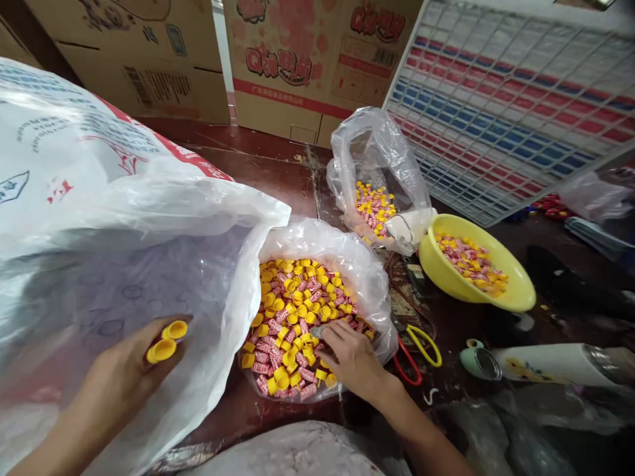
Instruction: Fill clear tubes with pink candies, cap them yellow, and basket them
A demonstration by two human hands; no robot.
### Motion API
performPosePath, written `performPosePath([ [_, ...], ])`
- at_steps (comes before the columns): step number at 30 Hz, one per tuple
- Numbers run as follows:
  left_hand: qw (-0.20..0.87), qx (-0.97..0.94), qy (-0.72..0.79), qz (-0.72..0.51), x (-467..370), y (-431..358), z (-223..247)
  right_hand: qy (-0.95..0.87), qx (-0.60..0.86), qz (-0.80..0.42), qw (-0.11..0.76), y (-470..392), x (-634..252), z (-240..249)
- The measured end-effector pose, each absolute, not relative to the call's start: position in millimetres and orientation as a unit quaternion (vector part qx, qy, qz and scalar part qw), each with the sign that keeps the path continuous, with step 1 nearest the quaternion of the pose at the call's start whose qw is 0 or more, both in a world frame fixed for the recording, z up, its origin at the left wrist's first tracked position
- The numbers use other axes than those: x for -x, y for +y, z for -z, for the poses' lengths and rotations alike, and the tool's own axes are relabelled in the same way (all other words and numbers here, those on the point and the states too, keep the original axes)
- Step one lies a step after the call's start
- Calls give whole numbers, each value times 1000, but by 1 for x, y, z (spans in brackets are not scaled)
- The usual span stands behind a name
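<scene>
My left hand [129,357] is closed around two tubes with open yellow ends [169,340], held over the mouth of a big white woven sack [233,344]. The tubes' lower parts are hidden in the fingers. My right hand [350,354] reaches into a clear plastic bag [374,281] filled with small yellow caps [301,311] and pink-and-white wrapped pieces [262,368]. Its fingers are bent together among them, and what they pinch is hidden. Something grey [317,332] covers one fingertip.
Behind stands another clear bag [380,132] of the same pieces. A yellow bowl [520,287] of them sits to the right. Near my right hand lie red-and-yellow-handled scissors [421,347] and a white flask [550,363]. Cardboard boxes [278,106] and a wire rack [496,112] line the back.
</scene>
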State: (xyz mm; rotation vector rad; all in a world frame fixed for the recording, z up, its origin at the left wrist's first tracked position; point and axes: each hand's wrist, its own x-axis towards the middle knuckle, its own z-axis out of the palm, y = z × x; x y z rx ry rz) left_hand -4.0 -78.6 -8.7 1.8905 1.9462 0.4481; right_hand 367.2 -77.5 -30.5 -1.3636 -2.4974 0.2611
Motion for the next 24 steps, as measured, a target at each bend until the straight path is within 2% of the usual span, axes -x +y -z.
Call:
performPosePath([
  [4, 327, -583, 698, -258, -7, -97, 7, -865, 481, -90, 109, -74, -358, 34],
  [8, 473, -517, 662, -267, -35, -114, -5, -869, 478, -88, 91, -70, -359, 38],
  [10, 538, -488, 629, -279, -53, -123, -12, -863, 480, -92, 129, -70, -362, 38],
  [12, 589, -468, 584, -306, -71, -129, -20, -825, 502, -134, 222, -72, -362, 32],
  [15, 640, -453, 526, -329, -93, -131, -28, -706, 512, -308, 381, -80, -352, 11],
  [17, 670, -423, 507, -340, -104, -130, -29, -630, 478, -428, 437, -86, -339, -5],
  [20, 703, -376, 495, -345, -113, -129, -25, -601, 428, -498, 456, -91, -319, -24],
  [24, 689, -344, 514, -377, -116, -130, -21, -704, 375, -442, 409, -94, -305, -27],
])
